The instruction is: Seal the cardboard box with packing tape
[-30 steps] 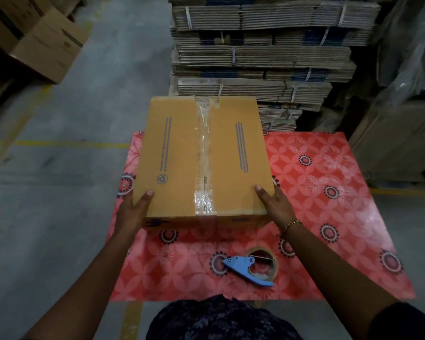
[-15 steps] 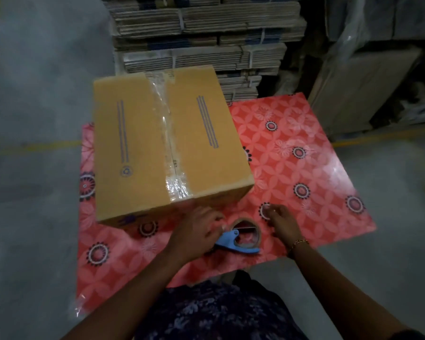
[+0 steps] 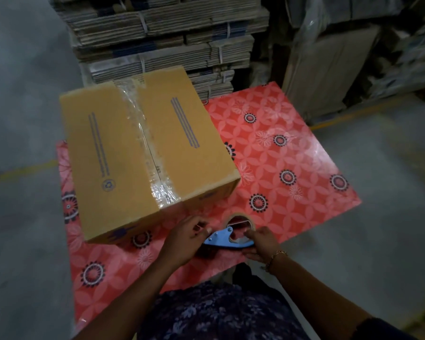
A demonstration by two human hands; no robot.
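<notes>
A closed brown cardboard box (image 3: 103,153) stands on the red patterned table (image 3: 280,153), on its left half. A strip of clear tape (image 3: 146,153) runs along its centre seam and over the near edge. In front of the box lies a blue tape dispenser (image 3: 219,239) with a roll of tape (image 3: 241,220). My left hand (image 3: 185,238) grips the dispenser's left end. My right hand (image 3: 261,242) holds the roll's near right side.
Bundled stacks of flattened cardboard (image 3: 172,40) rise behind the table. Large cartons (image 3: 329,69) and plastic-wrapped goods stand at the back right. Grey concrete floor with a yellow line (image 3: 17,170) lies on the left. My dark patterned clothing (image 3: 219,312) fills the bottom.
Both hands left the box's near corners and came down to the tape dispenser, closing on it. The view swung left, so the box now appears turned.
</notes>
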